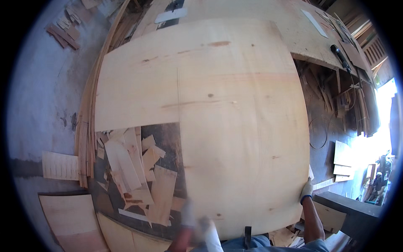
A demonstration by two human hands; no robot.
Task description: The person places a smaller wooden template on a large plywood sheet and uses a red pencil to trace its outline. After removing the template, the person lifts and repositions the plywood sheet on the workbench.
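Note:
A large pale plywood sheet (pixel 243 126) lies before me, with a rectangular notch out of its near left corner. At the sheet's right edge, near the front, is my gloved right hand (pixel 307 191), its fingers closed around the edge and partly hidden. My left hand (pixel 189 214), pale and smeared by motion, is beside the notch's inner edge; its fingers cannot be made out. Right next to it, a blurred pale shape (pixel 212 238) crosses the sheet's near edge, its kind unclear. A straight thin line runs on the sheet upward from the notch.
Wood offcuts (pixel 130 164) litter the floor within the notch. Long wood strips (pixel 86 126) lean along the left side. A worktable (pixel 247 10) stands beyond, with a black handheld tool (pixel 339 56) on its right. A grey beam (pixel 348 203) is near my right arm.

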